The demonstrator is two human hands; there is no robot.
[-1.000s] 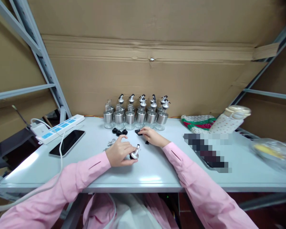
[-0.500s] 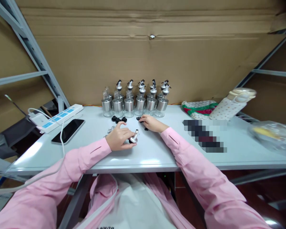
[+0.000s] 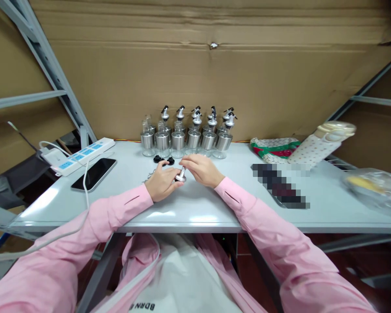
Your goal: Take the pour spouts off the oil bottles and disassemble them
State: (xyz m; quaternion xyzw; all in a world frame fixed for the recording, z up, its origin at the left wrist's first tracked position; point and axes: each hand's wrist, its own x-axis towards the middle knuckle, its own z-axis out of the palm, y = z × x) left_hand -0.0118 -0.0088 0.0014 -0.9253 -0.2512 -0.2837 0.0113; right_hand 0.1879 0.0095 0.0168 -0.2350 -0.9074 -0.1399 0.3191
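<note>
My left hand (image 3: 162, 181) is closed around a small silver pourer spout (image 3: 181, 175), held just above the grey table (image 3: 198, 208). My right hand (image 3: 202, 169) has come against the spout's top, fingers pinched together; what they hold is hidden. Two black rubber stoppers (image 3: 163, 160) lie just behind my left hand. Another silver spout (image 3: 150, 175) lies partly hidden left of that hand. Several small glass bottles with steel bands (image 3: 189, 139) stand in rows at the back, most fitted with spouts.
A white power strip (image 3: 81, 155) and a black phone (image 3: 94, 174) lie at the left, with a white cable running off the front edge. A patterned cloth (image 3: 273, 148), a dotted white bottle (image 3: 319, 145) and a plastic bag (image 3: 371, 187) sit at the right. Cardboard walls the back.
My right hand left the black parts near the bottles and moved left to meet the spout. My left hand lifted the spout slightly toward it. The camera tilted down.
</note>
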